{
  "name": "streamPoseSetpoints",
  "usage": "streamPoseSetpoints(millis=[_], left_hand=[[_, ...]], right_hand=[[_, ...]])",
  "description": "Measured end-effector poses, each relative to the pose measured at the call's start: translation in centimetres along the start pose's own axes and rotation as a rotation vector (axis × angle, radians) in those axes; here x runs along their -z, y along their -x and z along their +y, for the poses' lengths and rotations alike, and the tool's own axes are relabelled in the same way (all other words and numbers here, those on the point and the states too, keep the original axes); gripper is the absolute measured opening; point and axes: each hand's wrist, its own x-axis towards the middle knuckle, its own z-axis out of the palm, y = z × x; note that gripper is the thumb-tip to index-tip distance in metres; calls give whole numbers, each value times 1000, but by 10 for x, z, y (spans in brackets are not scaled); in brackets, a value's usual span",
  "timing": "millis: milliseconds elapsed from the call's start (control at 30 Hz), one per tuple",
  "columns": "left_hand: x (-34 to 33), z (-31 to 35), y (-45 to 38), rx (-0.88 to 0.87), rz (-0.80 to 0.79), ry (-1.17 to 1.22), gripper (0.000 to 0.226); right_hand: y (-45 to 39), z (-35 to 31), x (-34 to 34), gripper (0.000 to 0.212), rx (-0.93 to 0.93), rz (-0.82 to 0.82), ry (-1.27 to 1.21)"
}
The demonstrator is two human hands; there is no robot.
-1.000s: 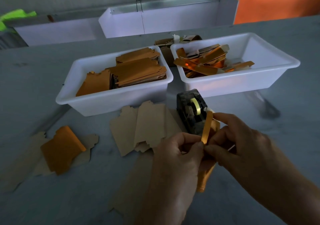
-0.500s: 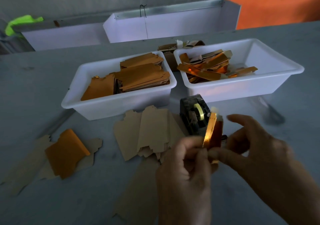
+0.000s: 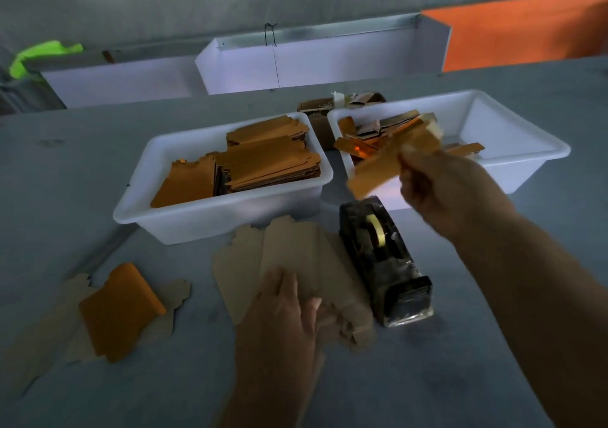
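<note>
My right hand [image 3: 437, 190] pinches a flat folded orange card piece [image 3: 385, 164] and holds it in the air over the near rim of the right white tub [image 3: 526, 138], which contains several folded orange pieces. My left hand [image 3: 283, 309] rests on the pile of flat brown cardboard blanks [image 3: 296, 256] on the table, fingers lying over the top blank. A black tape dispenser [image 3: 385, 256] with a yellowish roll stands just right of that pile.
The left white tub [image 3: 158, 210] holds stacks of flat orange blanks. An orange folded piece [image 3: 121, 309] lies on brown blanks at the near left. A brown box [image 3: 319, 111] sits behind the tubs, and white metal trays [image 3: 329, 62] line the table's far edge.
My right hand has carried the orange piece from in front of me up and away to the right tub. My left hand has let go of it and dropped onto the brown blanks.
</note>
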Motion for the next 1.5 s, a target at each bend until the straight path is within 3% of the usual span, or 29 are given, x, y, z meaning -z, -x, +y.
streamPoseSetpoints(millis=[100, 167, 233, 367, 533, 667, 800, 933, 1067, 1167, 1267, 1333, 1433, 1500], left_hand=[[-7, 0, -4, -41, 8, -111, 50], [-6, 3, -6, -72, -16, -133, 44], [-6, 1, -4, -73, -78, -138, 38], [7, 6, 4, -13, -108, -183, 16], [23, 13, 6, -42, 111, -171, 17], [17, 20, 18, -74, 199, -35, 12], [3, 26, 26, -95, 226, 103, 18], [-7, 17, 27, 39, 104, 447, 12], [-1, 6, 21, 323, 97, 867, 49], [6, 0, 12, 406, 69, 854, 66], [8, -1, 6, 437, 37, 862, 50], [7, -2, 4, 435, 29, 874, 34], [7, -4, 2, 423, 19, 948, 21], [9, -6, 2, 407, 7, 1007, 11]], right_hand=[[-29, -16, -4, 9, 32, 146, -181], [-24, -17, -4, 7, 90, 166, -93], [-1, -10, -5, 5, 202, 52, 50], [65, 23, 1, 16, 159, -180, 203], [110, 78, -12, 8, 63, -207, 611], [110, 95, -24, 44, -11, -135, 721], [101, 102, -20, 23, 30, -56, 895], [99, 104, -10, 33, 134, -28, 1025], [101, 100, -4, 35, 70, -53, 925], [106, 101, -2, 38, 92, -126, 1101], [114, 100, -5, 35, 197, -99, 1461], [117, 98, -6, 37, 251, -46, 1555], [117, 98, -6, 31, 287, -37, 1553], [117, 98, -7, 26, 321, -35, 1400]])
